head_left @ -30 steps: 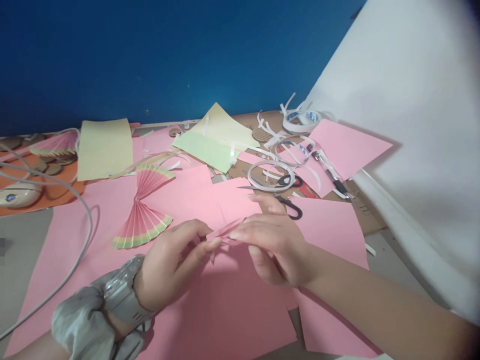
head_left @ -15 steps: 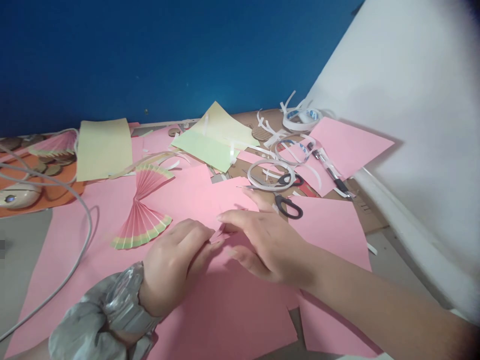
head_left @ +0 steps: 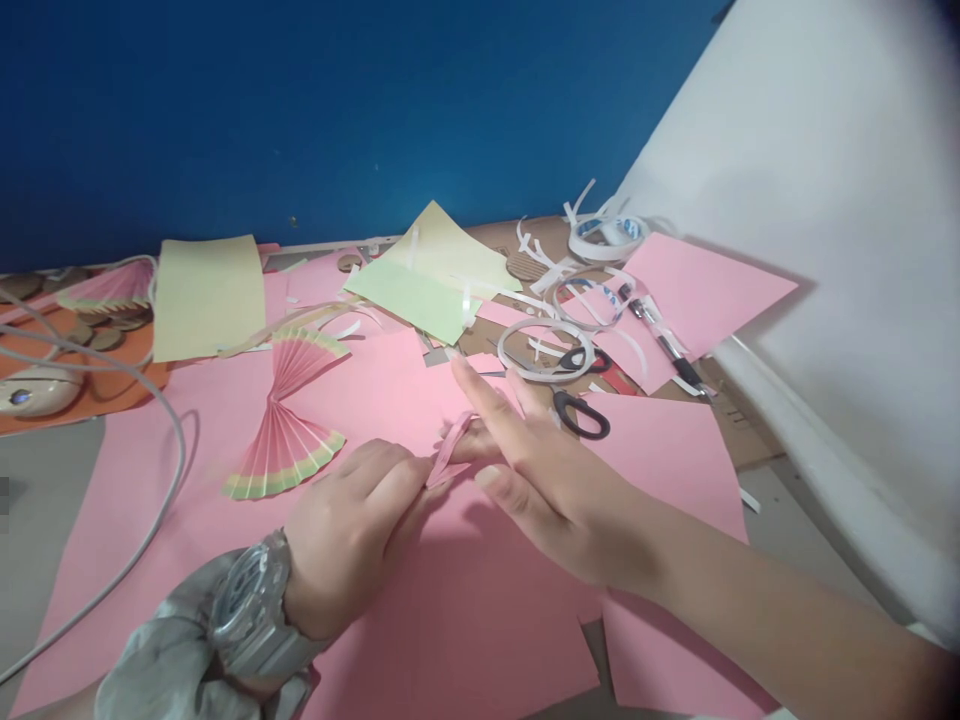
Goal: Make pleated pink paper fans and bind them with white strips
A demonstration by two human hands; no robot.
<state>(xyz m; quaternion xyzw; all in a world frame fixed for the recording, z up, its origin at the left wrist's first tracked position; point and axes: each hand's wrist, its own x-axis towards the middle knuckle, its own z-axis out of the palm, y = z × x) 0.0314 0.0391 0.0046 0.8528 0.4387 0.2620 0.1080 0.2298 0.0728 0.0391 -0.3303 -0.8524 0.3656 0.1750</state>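
My left hand [head_left: 360, 535], with a clear watch at the wrist, is closed on one end of a small folded pink paper strip [head_left: 451, 448]. My right hand [head_left: 551, 480] lies just to the right with its fingers spread and the index finger stretched out. One or more of its other fingers reach under and against the strip's far side; their tips are partly hidden. Both hands are over large pink paper sheets [head_left: 480, 620]. To the left lies a pleated paper fan piece [head_left: 289, 460], pink with a green and yellow edge.
Black-handled scissors [head_left: 582, 415] lie beyond my right hand, their blades partly covered. Nearby are tape rolls [head_left: 609, 240], a pen [head_left: 664, 335] and white scraps. Green-yellow sheets [head_left: 210, 300] lie at the back. A mouse [head_left: 41, 390] and a cable [head_left: 176, 470] are at left.
My right hand has lifted its index finger and shifted slightly right, the fingers spreading. More of the folded pink strip shows now. My left hand keeps its grip almost in place.
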